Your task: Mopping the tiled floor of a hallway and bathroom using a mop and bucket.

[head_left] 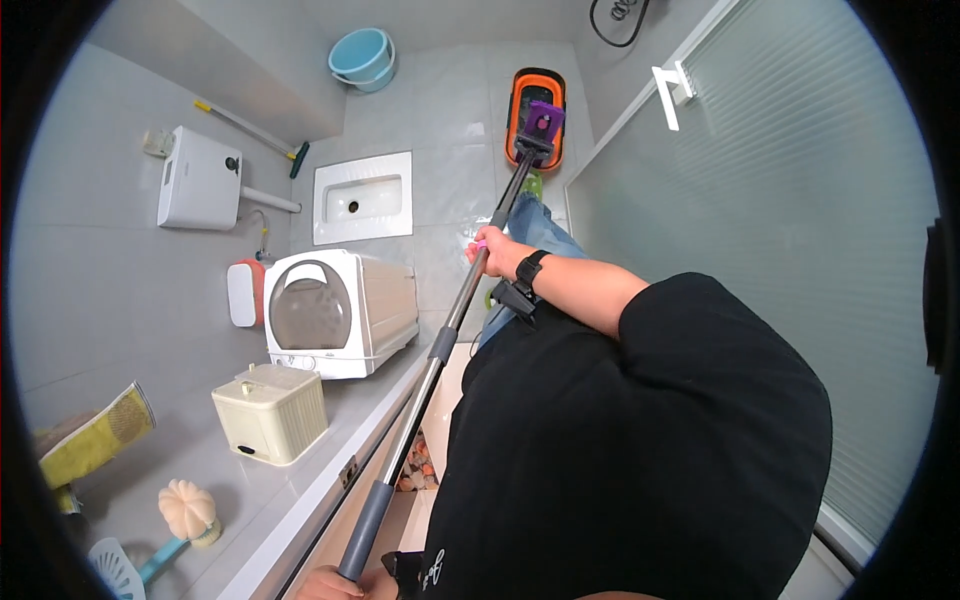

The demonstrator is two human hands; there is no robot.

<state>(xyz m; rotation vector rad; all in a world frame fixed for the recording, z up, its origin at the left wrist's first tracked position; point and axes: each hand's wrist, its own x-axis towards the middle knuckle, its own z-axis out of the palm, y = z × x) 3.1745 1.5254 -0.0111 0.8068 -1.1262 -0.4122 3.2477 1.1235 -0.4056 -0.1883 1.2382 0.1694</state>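
Observation:
Both my hands grip a long grey and silver mop pole that slants across the view. My right hand (489, 252), with a black watch on its wrist, is wrapped round the pole's middle. My left hand (345, 583) closes on the lower grey grip, partly cut off by the bottom edge. At the pole's far end the mop's purple head (543, 120) is in an orange and black basin (514, 92) on the floor. Part of the head is hidden by its black joint. My foot in a green slipper (533, 186) is close to the basin.
A squat toilet (400, 180) lies left of the basin. A light blue bucket (365, 75) stands at the far wall. At the left are a white litter box (390, 300) and a cream bin (275, 420). A frosted glass door (800, 230) borders the right.

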